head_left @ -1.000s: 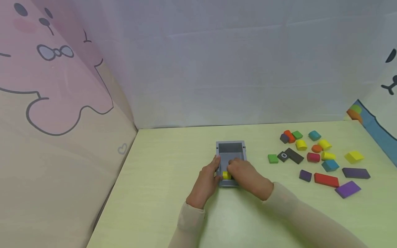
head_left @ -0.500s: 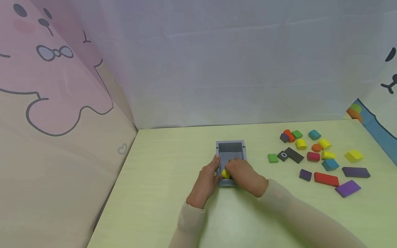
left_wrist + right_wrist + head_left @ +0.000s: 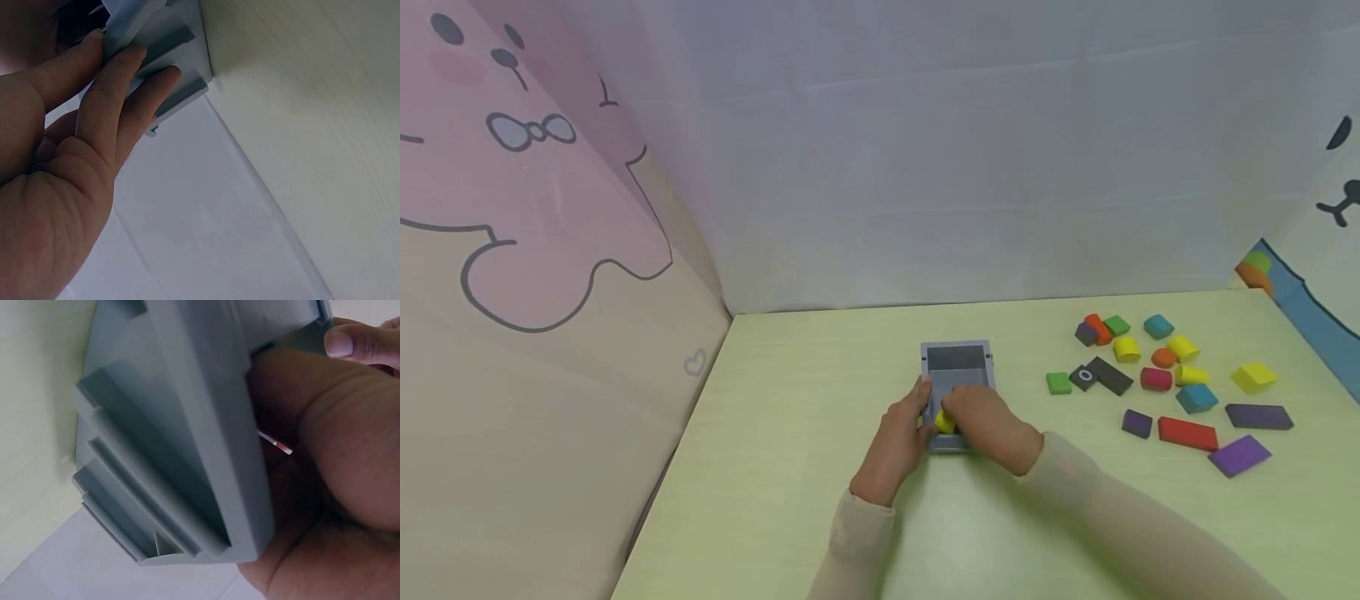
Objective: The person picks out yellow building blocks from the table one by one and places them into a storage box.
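Observation:
A grey plastic box [image 3: 956, 344] with an open top stands on the table in the head view. My left hand [image 3: 895, 446] grips its left side; the left wrist view shows straightish fingers [image 3: 109, 87] against the ribbed outer wall. Inside the near end of the box, my right hand [image 3: 988, 421] has its fingers curled at a small yellow block [image 3: 945, 422] and seems to pinch it. That block sits tilted, partly covered by the hand. Right fingertips are hidden in both the head view and the right wrist view, where the box's ribbed wall [image 3: 212, 450] stands beside the hand.
Several coloured blocks lie scattered at the right, among them a red bar [image 3: 1187, 433], a purple block [image 3: 1240, 456], a blue block [image 3: 1197, 398], a green block [image 3: 1059, 383] and a dark block with a white ring [image 3: 1083, 377]. A pale curtain [image 3: 880, 208] hangs behind the table.
The yellow block has gone from upright to tilted inside the box. My right hand has shifted slightly left with it. The left hand keeps its place on the box.

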The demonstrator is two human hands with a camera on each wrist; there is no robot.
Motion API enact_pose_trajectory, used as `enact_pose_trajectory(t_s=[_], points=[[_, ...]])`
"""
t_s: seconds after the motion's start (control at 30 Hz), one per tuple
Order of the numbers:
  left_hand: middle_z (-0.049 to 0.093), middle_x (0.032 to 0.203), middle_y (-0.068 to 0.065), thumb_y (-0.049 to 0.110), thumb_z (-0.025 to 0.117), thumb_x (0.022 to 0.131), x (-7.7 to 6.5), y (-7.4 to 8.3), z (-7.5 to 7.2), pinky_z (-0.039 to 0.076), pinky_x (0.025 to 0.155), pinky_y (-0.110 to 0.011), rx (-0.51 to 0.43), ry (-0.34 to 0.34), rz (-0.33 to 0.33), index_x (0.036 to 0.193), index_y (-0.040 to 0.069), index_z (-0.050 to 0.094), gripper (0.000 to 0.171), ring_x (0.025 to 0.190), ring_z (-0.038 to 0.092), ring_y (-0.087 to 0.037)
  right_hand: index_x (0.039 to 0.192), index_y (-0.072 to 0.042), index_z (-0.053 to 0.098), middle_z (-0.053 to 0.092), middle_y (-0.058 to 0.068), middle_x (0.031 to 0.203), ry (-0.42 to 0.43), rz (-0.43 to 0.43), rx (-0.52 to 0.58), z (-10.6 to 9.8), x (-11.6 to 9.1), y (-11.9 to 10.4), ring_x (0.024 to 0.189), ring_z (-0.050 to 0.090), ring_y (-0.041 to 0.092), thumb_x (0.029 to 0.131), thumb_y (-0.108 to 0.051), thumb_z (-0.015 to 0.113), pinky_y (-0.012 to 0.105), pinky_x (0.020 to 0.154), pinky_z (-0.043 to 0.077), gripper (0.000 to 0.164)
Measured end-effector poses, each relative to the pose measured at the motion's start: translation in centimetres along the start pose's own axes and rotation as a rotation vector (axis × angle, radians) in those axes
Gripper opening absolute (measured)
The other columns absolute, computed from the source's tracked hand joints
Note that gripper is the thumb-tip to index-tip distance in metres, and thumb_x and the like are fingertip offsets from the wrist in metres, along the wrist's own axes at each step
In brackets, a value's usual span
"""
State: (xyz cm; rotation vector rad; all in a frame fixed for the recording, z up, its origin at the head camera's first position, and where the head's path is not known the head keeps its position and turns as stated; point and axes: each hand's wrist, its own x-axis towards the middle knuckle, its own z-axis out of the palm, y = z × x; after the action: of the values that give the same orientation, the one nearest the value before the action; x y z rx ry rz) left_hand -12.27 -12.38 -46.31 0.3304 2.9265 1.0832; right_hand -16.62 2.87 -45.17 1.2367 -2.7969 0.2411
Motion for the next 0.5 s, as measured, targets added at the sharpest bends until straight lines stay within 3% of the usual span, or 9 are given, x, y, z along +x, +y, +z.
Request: enact_pose_trajectory(t_s=[0.2,0.5], points=[[0.028,0.144,-0.007,0.004,0.067,0.081,0.02,-0.01,0.1,0.041,0.096,-0.039,-0.014,-0.011,-0.025,0.14,0.009,0.03,0.07,0.121,0.036,-0.02,0.069,-0.008,0.049,0.05,0.004,0.067,-0.048,0.027,0.025,0.21,0.11,0.02,0.06,0.047,0.018,0.071,0.005,0.069,0.037,0.054,0.05,0.023],[0.03,0.143,-0.009,0.003,0.067,0.08,0.03,-0.01,0.07,0.041,0.096,-0.039,-0.013,0.007,-0.012,0.139,0.008,0.031,0.07,0.12,0.037,-0.02,0.068,-0.009,0.048,0.049,0.005,0.067,-0.043,0.027,0.027,0.03,0.1,0.0,0.06,0.047,0.019,0.07,0.007,0.068,0.038,0.052,0.049,0.026]])
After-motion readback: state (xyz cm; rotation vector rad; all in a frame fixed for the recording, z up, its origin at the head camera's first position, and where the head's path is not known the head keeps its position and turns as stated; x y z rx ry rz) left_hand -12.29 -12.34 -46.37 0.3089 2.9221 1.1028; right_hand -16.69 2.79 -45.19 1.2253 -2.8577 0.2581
